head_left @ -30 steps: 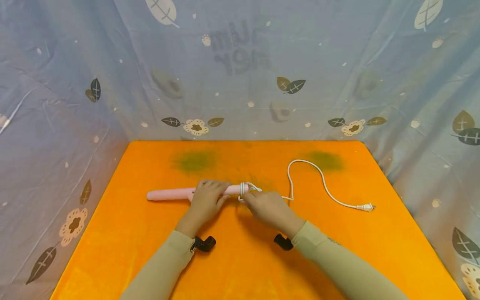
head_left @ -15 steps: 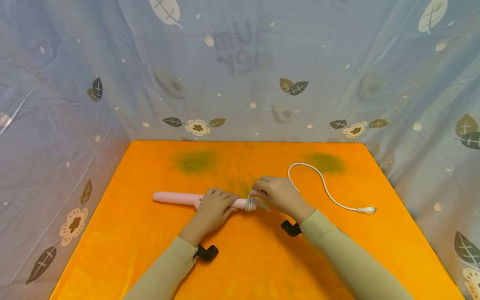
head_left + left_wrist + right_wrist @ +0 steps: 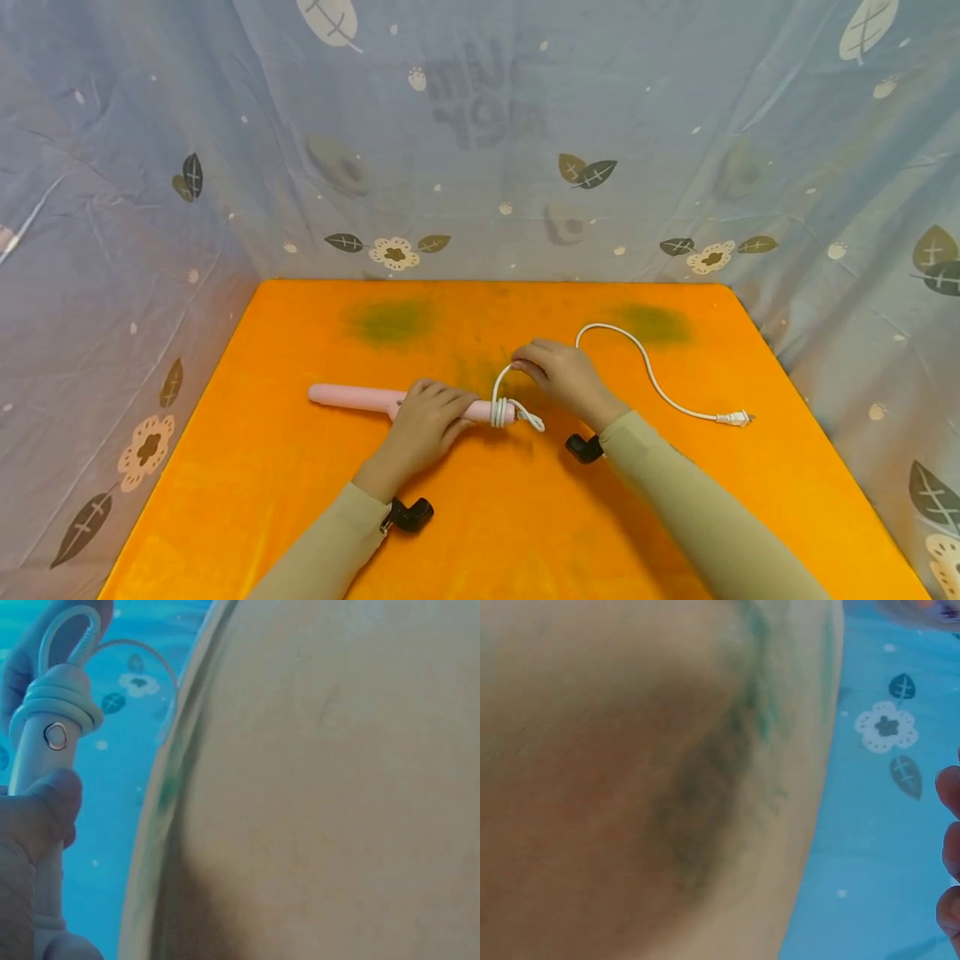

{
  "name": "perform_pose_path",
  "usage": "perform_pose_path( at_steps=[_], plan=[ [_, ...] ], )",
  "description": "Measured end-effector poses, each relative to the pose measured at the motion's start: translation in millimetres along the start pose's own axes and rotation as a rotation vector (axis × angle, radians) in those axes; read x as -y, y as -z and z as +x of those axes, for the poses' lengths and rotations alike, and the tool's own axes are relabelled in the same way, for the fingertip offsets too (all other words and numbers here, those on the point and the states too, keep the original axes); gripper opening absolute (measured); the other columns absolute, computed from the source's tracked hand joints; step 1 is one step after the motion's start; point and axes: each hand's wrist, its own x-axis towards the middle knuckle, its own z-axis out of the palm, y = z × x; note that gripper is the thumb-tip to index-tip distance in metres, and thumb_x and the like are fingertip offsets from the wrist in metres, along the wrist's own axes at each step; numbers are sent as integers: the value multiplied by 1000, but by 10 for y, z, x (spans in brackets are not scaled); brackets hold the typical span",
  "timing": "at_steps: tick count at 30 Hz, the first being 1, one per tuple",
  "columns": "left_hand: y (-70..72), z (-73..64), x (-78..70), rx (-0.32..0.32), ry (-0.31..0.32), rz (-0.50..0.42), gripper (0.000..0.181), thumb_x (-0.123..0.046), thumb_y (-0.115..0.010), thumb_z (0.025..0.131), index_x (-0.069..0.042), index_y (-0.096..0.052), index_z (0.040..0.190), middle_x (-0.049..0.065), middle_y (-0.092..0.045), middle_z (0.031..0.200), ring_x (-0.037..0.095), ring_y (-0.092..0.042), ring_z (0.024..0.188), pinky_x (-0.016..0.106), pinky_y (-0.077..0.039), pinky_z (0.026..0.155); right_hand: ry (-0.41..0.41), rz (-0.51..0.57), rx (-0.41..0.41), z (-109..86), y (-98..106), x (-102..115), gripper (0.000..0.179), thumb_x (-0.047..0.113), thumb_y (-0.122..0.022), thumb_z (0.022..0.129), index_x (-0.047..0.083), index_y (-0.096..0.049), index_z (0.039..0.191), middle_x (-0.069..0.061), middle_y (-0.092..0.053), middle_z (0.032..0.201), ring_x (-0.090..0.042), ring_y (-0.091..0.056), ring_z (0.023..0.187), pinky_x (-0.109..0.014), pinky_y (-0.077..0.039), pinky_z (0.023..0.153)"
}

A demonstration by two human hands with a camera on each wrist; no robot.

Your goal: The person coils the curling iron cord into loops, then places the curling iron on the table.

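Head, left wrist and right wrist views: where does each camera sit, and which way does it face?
Head: on the person's head, facing forward and down at the orange table, pink wand and white cord; left hand, right hand and sleeves show.
Left wrist: on that wrist, facing past the thumb toward the wand's cord-wrapped end; apparently the right hand shows behind.
Right wrist: on that wrist, facing across the table to the patterned curtain; fingertips show at the right edge.
Head and left wrist share the wand.
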Motion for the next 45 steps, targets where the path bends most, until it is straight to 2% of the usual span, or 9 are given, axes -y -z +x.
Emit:
perform_pose_path(
  at_steps=[12,19,22,26,29,32,38,41,45],
  plan=[
    [14,17,12,-71,-9,-22,40,-26,-76,84,-13,-68,121,2,-69,111,22,-61,100,44,-38,93,-43,-53,47,-55,-91,-71,13,16,-72,87,16,-71,100,5,-66,84,-10,-60,68,-28,-51,61],
    [28,36,-4,-111,-24,1,44,-24,-77,81,-13,-67,122,2,-68,112,23,-61,100,45,-40,91,-59,-16,98,-128,-200,-33,9,16,-68,92,15,-71,100,3,-67,85,-12,-63,72,-29,-53,65],
    [45,59,7,-113,3,6,43,-25,-75,84,-13,-65,124,2,-68,113,23,-60,101,45,-39,91,-123,15,116,-161,-239,-7,7,17,-67,93,16,-71,98,3,-68,86,-14,-64,74,-31,-53,67],
    [63,88,47,-124,54,11,41,-27,-71,87,-13,-64,125,3,-67,113,23,-60,102,45,-39,91,-251,114,200,-198,-286,63,6,16,-66,93,15,-70,97,4,-66,82,-14,-60,70,-31,-50,65],
    [78,108,77,-145,82,13,41,-26,-71,87,-11,-64,124,4,-68,113,24,-61,101,46,-38,91,-335,198,245,-203,-324,138,11,18,-62,96,10,-68,90,4,-57,68,-12,-49,59,-29,-42,57],
    [103,136,101,-165,113,15,41,-26,-72,86,-10,-65,123,6,-68,112,26,-61,100,47,-39,90,-356,250,265,-195,-362,213,20,20,-57,99,8,-66,85,3,-48,61,-11,-42,56,-29,-39,57],
    [191,222,157,-210,240,-19,39,-24,-73,87,-10,-65,124,7,-67,113,29,-60,102,48,-35,91,-312,245,303,-225,-399,381,13,20,-59,98,14,-71,98,2,-67,81,-8,-53,65,-28,-46,64],
    [210,255,183,-215,277,-34,39,-22,-72,88,-9,-64,124,8,-67,115,29,-59,104,48,-34,92,-255,215,319,-221,-377,493,13,20,-58,98,14,-69,101,3,-66,79,-9,-52,62,-27,-46,61],
    [184,272,196,-183,305,-43,39,-23,-71,89,-10,-64,125,7,-67,117,28,-59,105,47,-33,94,-181,128,310,-200,-330,631,11,22,-57,99,14,-64,94,6,-52,64,-9,-46,55,-26,-43,57]
  ],
)
